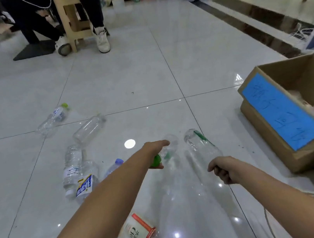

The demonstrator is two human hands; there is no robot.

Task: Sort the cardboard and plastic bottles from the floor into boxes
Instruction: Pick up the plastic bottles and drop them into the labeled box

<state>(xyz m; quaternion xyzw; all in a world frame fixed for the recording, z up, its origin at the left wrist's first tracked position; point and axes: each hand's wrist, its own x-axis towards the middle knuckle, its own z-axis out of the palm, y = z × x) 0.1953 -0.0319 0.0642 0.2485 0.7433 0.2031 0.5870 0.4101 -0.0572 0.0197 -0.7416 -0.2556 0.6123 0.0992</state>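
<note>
Two bottles are up off the floor, one in each fist, so I read this as the carry step: picked, not yet dropped. My left hand [156,153] is curled round the neck of a clear bottle [171,143], its green cap showing just under the fingers. My right hand [223,168] is clenched on the neck end of a second clear bottle [200,145], base pointing away from me. That one has a strip of green label, and its cap is hidden in the fist.

Both look empty, thin-walled and light, with glare running along them.

The cardboard box [273,139] with the blue sheet [279,110] on its flap sits to my right, open. What lies inside is too blurred to name, possibly other bottles. Next I'd swing both hands right, over the rim, and let go there.

More to fetch after that: a loose cluster of bottles [72,164] lies on the tiles to my left, and a red-labelled one [140,229] close by my knee.
</note>
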